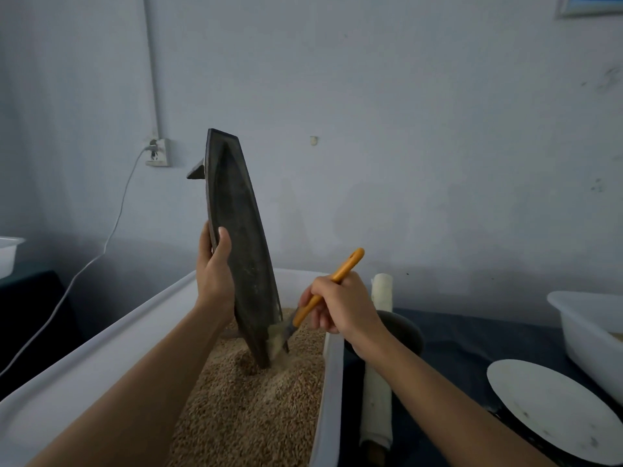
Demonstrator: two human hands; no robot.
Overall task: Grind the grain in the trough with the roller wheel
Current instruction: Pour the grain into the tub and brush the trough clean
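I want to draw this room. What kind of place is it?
Probably a plain indoor workroom: a bare painted wall with a plugged-in socket, and a table with a white tub of grain.

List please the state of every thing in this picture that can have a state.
trough: tipped up on end, lower tip in the grain
left hand: grips the trough's edge
right hand: holds the brush
brush: bristles against the trough's lower end
white tub: holds grain
roller wheel: lies on the table, untouched
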